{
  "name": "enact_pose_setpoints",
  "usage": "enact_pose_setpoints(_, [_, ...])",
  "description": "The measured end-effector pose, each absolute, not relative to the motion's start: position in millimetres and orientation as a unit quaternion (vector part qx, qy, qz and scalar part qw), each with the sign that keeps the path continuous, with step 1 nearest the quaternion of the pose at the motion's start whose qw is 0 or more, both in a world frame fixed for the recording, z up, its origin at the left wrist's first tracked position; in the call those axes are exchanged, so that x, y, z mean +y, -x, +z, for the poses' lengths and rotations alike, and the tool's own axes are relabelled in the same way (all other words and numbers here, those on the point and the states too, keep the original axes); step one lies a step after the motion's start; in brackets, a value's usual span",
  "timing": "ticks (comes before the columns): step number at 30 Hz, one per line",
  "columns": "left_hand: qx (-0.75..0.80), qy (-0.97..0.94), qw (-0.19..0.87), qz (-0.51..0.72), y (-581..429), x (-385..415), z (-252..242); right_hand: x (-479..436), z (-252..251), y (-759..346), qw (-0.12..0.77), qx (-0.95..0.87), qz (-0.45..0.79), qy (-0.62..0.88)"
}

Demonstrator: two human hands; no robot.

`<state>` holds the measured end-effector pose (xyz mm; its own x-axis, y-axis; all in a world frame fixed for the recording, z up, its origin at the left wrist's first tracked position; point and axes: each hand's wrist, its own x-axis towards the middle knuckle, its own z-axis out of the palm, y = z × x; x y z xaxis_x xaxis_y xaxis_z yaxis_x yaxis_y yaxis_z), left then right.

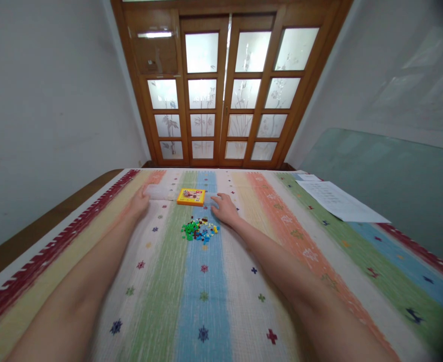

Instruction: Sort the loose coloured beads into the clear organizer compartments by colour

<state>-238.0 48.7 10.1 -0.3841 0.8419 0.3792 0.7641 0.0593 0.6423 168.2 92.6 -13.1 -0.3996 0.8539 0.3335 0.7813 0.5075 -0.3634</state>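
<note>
My left grip (140,201) is closed on the near end of a translucent container (158,192), left of the yellow box (191,197) that lies flat on the striped cloth (169,291). My right grip (226,208) has its fingers bent at a clear plastic piece (209,198) on the box's other side; I cannot tell whether they grasp it. Nearer me, between my forearms, small green, blue, yellow and dark bricks (200,230) lie in a loose pile.

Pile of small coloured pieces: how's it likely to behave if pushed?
The pile would likely spread rather than slide as one, since its pieces lie loose. Each is probably light, being tiny. The textured striped cloth may add drag.
</note>
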Motion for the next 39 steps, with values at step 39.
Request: enact_pose_setpoints(39, [0.533,-0.827,-0.043,0.175,-17.5,-26.0,5.2,79.3,-23.5,-233.2,0.387,-0.787,0.149,0.457])
